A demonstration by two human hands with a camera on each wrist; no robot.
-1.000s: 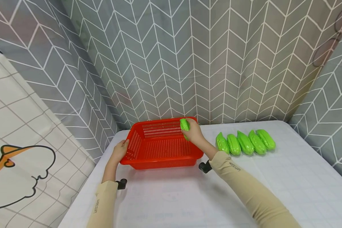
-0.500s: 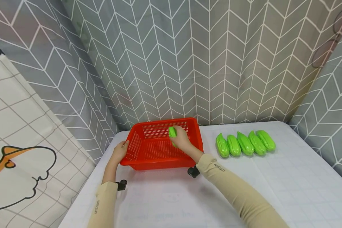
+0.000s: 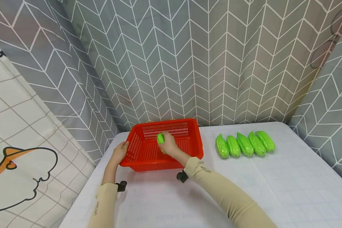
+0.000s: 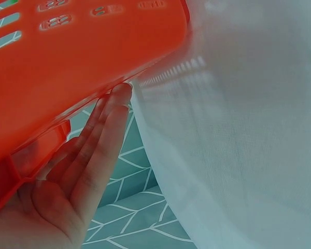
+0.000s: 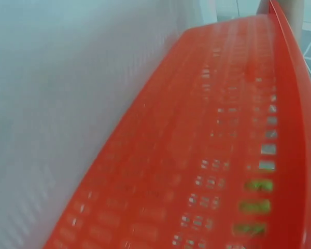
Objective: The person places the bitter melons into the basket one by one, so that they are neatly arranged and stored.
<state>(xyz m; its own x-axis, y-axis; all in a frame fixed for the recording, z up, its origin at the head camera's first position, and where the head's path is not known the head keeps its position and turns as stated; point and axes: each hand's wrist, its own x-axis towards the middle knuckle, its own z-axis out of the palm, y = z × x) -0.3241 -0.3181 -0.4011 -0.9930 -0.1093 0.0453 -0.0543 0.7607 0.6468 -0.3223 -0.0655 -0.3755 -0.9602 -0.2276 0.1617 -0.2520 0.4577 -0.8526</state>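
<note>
A red perforated basket (image 3: 159, 166) lies on the white table. My left hand (image 3: 120, 152) holds its left rim, thumb above; in the left wrist view the fingers (image 4: 101, 135) lie against the basket's outer wall and the thumb is out of sight. Over the basket's inside, my right hand (image 3: 169, 144) grips a glossy, ridged green bitter melon (image 3: 160, 138) by its upper part. The right wrist view has the basket's outer side (image 5: 160, 155), with green (image 5: 255, 206) showing through its slots; the right hand itself is hidden there.
Several more bitter melons (image 3: 245, 144) lie side by side in a row to the right of the basket. A grey patterned curtain (image 3: 171, 63) hangs close behind the table. Black wrist mounts (image 3: 182, 176) sit below both wrists, the right one near the basket's front wall.
My right hand has carried the bitter melon leftward and lower, from the basket's right back rim to over its middle. The left hand stays on the left rim.
</note>
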